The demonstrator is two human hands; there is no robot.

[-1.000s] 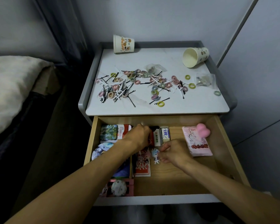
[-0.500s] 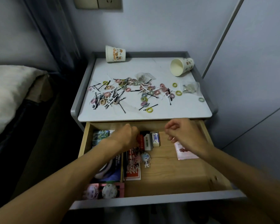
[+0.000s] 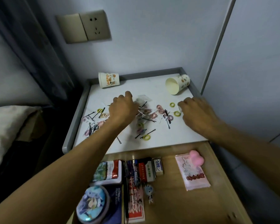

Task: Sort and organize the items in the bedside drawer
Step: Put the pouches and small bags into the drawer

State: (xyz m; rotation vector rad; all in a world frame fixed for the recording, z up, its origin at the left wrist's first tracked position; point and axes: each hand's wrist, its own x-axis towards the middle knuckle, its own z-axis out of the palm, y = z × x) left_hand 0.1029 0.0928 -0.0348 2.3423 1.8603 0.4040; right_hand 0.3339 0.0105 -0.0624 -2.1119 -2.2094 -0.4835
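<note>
Hair ties and black hairpins [image 3: 145, 120] lie scattered on the white bedside table top [image 3: 176, 135]. My left hand [image 3: 122, 107] hovers over the middle of this pile with its fingers curled down; their tips are hidden behind the hand. A clear bag [image 3: 143, 99] lies just beyond it. My right hand [image 3: 196, 112] rests at the right side, its fingertips curled on the edge of a small clear bag [image 3: 180, 109] beside two yellow rings [image 3: 177, 113]. The open wooden drawer [image 3: 176, 204] below holds boxes, cards and a pink packet [image 3: 192, 173].
Two paper cups lie on their sides at the back, one on the left [image 3: 109, 80] and one on the right [image 3: 177, 85]. In the drawer are a round blue tin [image 3: 92, 205], a red card box [image 3: 135, 202] and a pink heart-shaped thing [image 3: 196, 159]. A bed [image 3: 6, 126] stands left, a wall right.
Both hands have left the drawer and moved up onto the table top, the left over the pile of hair ties, the right to the clear bag. The view has tilted up.
</note>
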